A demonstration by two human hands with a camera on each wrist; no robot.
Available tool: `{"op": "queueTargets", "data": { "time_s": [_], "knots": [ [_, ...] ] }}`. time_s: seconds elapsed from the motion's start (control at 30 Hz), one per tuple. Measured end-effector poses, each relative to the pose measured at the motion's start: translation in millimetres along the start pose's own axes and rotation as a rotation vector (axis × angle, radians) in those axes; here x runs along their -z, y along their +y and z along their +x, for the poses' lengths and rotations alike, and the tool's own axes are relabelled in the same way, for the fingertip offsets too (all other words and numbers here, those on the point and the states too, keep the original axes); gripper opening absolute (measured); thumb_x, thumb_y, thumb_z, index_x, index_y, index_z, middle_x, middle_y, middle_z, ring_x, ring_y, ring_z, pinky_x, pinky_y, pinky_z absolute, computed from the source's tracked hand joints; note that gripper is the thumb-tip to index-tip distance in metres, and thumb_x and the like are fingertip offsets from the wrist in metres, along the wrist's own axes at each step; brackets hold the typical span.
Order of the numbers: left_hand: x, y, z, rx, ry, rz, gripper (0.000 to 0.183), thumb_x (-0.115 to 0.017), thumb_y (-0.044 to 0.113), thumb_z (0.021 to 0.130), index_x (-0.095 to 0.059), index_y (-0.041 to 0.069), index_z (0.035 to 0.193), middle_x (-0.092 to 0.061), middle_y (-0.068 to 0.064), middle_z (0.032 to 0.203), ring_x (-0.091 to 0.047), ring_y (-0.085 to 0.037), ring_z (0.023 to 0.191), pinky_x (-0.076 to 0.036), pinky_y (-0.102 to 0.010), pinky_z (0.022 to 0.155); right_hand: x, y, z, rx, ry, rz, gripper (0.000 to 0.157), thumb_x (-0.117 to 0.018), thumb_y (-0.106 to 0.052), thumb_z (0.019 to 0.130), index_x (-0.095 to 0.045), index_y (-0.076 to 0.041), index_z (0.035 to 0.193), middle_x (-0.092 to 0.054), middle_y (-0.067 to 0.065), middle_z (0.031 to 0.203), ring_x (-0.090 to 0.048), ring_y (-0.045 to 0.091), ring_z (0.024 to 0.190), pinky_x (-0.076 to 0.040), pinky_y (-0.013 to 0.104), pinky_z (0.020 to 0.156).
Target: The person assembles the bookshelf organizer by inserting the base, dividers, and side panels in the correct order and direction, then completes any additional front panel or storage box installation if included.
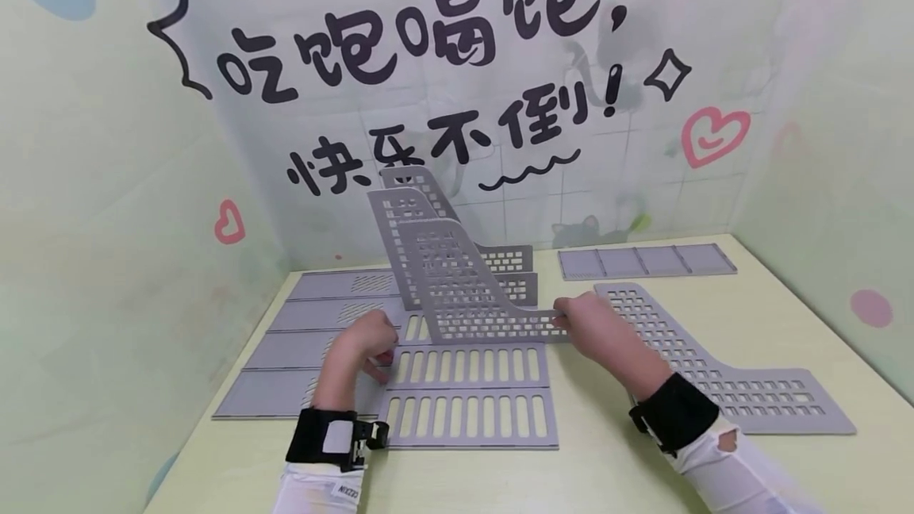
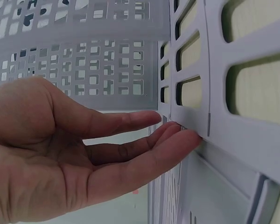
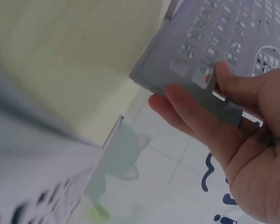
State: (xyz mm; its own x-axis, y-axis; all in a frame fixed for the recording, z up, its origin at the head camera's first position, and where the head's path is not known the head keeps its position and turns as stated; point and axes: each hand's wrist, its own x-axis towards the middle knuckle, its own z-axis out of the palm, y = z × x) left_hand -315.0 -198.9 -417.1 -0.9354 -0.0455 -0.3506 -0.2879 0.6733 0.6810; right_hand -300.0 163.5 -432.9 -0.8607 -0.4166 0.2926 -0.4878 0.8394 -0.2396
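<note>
Grey-lilac and punched with rows of small rectangular holes, the L-shaped side panel (image 1: pixel 464 292) stands upright, and my right grip (image 1: pixel 596 324) has its low, narrow end pinched between thumb and fingers. From that grip the panel reaches off to the left, its long axis running crosswise toward my other hand, and its tall end rises just beyond and to the right of my left grip (image 1: pixel 366 343). So my right is the nearer one, touching the panel, while my left is near the foot of the tall end. That line between my two grips, with the panel's lower edge along a seam of the slotted panel (image 1: pixel 464 389), seems to be what matters most; whether the edge is seated there I cannot tell.

My left grip holds nothing: its fingers reach out loosely, tips at the slotted panel's left edge, thumb a little apart.

Beyond the held panel, two more perforated uprights (image 1: pixel 397 240) stand roughly parallel to it. To the left of my left grip lies a creased flat panel (image 1: pixel 286 355). Right of my right grip, a loose side panel (image 1: pixel 721 395) lies flat on the pale surface (image 1: pixel 600 466).
</note>
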Motion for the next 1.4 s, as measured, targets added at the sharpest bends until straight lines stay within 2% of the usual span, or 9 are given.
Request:
{"op": "queueTargets", "data": {
  "time_s": [0.13,0.27,0.43,0.67,0.8,0.87,1.17,1.27,1.4],
  "knots": [
    [-1.4,1.8,-1.2,-0.013,0.000,-0.003,0.018,-0.040,-0.006,0.093,-0.058,-0.005,0.096,-0.056,-0.016,0.085,-0.058,-0.026,0.074,-0.067,-0.044,0.062,-5.1,-10.8,3.0,-0.030,0.036,0.052,0.006,-0.072,0.001,0.096,-0.073,-0.005,0.095,-0.076,0.007,0.083,-0.073,0.021,0.075,-0.061,0.035,0.068],
    [-4.5,2.7,-1.4,-0.023,-0.023,-0.014,0.016,-0.042,-0.004,0.098,-0.058,-0.005,0.096,-0.055,-0.014,0.083,-0.058,-0.025,0.074,-0.067,-0.043,0.062,-5.7,-20.3,3.5,-0.068,-0.047,0.131,0.038,-0.064,0.013,0.090,-0.070,0.001,0.125,-0.078,0.018,0.113,-0.077,0.033,0.104,-0.065,0.045,0.090],
    [-5.8,4.7,-1.5,-0.018,-0.027,-0.008,0.015,-0.041,-0.007,0.090,-0.053,0.001,0.085,-0.052,-0.011,0.076,-0.055,-0.022,0.068,-0.067,-0.043,0.062,-3.0,-25.5,2.1,-0.063,-0.126,0.184,0.060,-0.053,0.019,0.086,-0.061,0.003,0.143,-0.069,0.024,0.139,-0.066,0.042,0.131,-0.056,0.053,0.110],
    [-4.7,2.7,-5.9,-0.034,-0.038,-0.015,0.015,-0.060,-0.001,0.098,-0.061,-0.009,0.112,-0.053,-0.013,0.084,-0.057,-0.025,0.074,-0.067,-0.042,0.062,-2.0,-24.9,-0.9,0.046,-0.188,0.333,0.068,-0.042,0.016,0.093,-0.043,-0.002,0.159,-0.043,0.029,0.164,-0.041,0.047,0.155,-0.041,0.059,0.124],
    [-4.2,2.0,-7.2,-0.040,-0.044,-0.044,0.032,-0.064,0.004,0.100,-0.055,-0.009,0.128,-0.055,-0.016,0.091,-0.058,-0.027,0.078,-0.067,-0.043,0.064,-1.7,-27.1,-2.5,0.023,-0.240,0.397,0.079,-0.051,0.014,0.092,-0.035,-0.009,0.166,-0.023,0.032,0.173,-0.032,0.049,0.158,-0.056,0.045,0.100],
    [-3.8,2.3,-7.2,-0.040,-0.056,-0.057,0.036,-0.064,0.007,0.101,-0.053,-0.008,0.132,-0.055,-0.018,0.094,-0.058,-0.027,0.080,-0.067,-0.044,0.066,-1.6,-27.8,-3.5,0.010,-0.257,0.400,0.084,-0.052,0.014,0.090,-0.032,-0.011,0.167,-0.017,0.032,0.174,-0.028,0.049,0.160,-0.053,0.042,0.091],
    [-5.6,0.8,-6.4,-0.022,-0.046,-0.063,0.042,-0.066,0.017,0.104,-0.052,-0.007,0.136,-0.060,-0.022,0.104,-0.061,-0.029,0.083,-0.066,-0.043,0.065,-2.9,-27.6,-4.4,0.038,-0.268,0.448,0.087,-0.059,0.013,0.089,-0.028,-0.010,0.168,-0.003,0.031,0.176,-0.026,0.053,0.159,-0.054,0.052,0.104],
    [-7.5,-1.0,-5.7,-0.004,-0.024,-0.059,0.041,-0.068,0.019,0.104,-0.054,-0.007,0.132,-0.061,-0.022,0.100,-0.062,-0.028,0.080,-0.066,-0.041,0.063,-2.9,-24.4,-6.4,0.043,-0.260,0.466,0.081,-0.059,0.010,0.094,-0.031,-0.008,0.167,-0.002,0.029,0.177,-0.022,0.052,0.160,-0.042,0.064,0.121],
    [-8.2,-4.2,-2.4,-0.001,-0.009,-0.034,0.032,-0.070,0.019,0.104,-0.060,-0.008,0.119,-0.063,-0.018,0.091,-0.062,-0.025,0.076,-0.065,-0.038,0.061,-1.9,-18.9,-8.2,0.054,-0.245,0.474,0.079,-0.058,0.009,0.096,-0.030,-0.009,0.167,0.000,0.029,0.177,-0.015,0.052,0.162,-0.032,0.069,0.125]
  ]
}}
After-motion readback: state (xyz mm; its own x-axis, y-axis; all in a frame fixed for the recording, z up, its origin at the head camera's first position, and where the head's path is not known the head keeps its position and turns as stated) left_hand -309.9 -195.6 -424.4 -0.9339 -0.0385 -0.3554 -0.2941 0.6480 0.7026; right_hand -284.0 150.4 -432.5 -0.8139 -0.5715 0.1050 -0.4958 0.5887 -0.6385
